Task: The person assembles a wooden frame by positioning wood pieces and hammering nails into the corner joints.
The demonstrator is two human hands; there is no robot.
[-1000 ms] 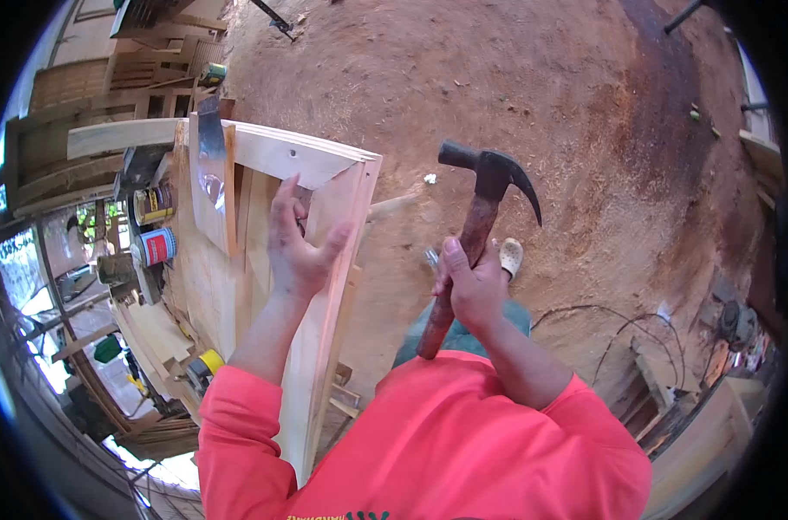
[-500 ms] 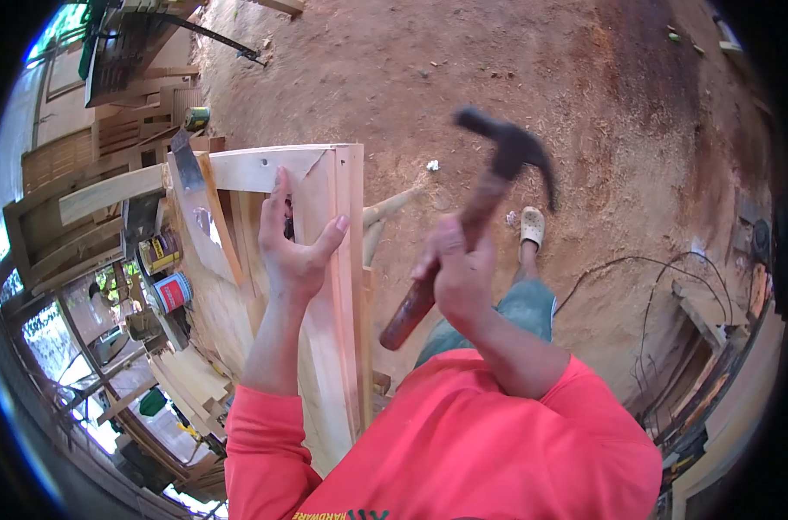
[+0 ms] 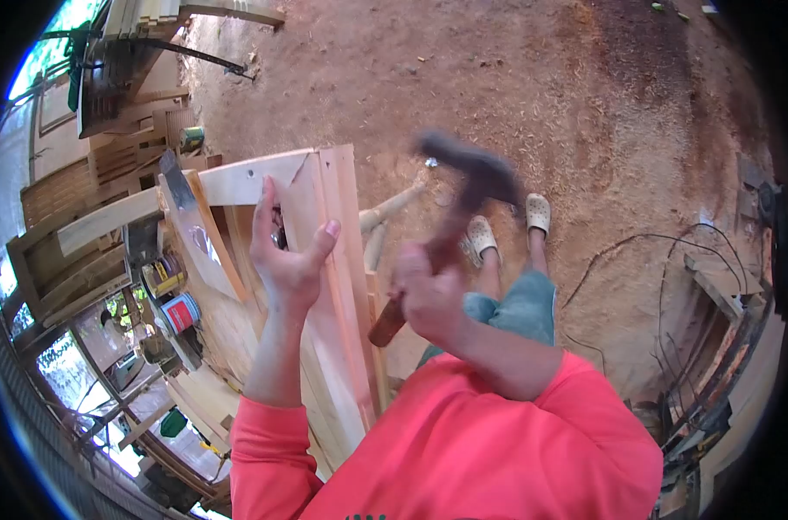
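My right hand (image 3: 430,290) is wrapped round the handle of a claw hammer (image 3: 474,169), whose dark head is blurred and raised to the right of a pale wooden frame (image 3: 335,251). On the frame's upper corner lies my left hand (image 3: 288,260), thumb and fingers spread apart, the thumb near the long edge. A small dark hole shows in the top board just above the fingertips. What lies in the gap behind this hand is partly hidden.
A handsaw (image 3: 179,180) rests on the bench left of the frame. Beyond it are a red and blue can (image 3: 180,313) and stacked wood (image 3: 99,212). A black cable (image 3: 624,241) curves over the dirt floor (image 3: 515,78) on the right.
The hammer and my right hand have moved left, closer to the frame. A second shoe has come into sight. My left hand stays on the frame.
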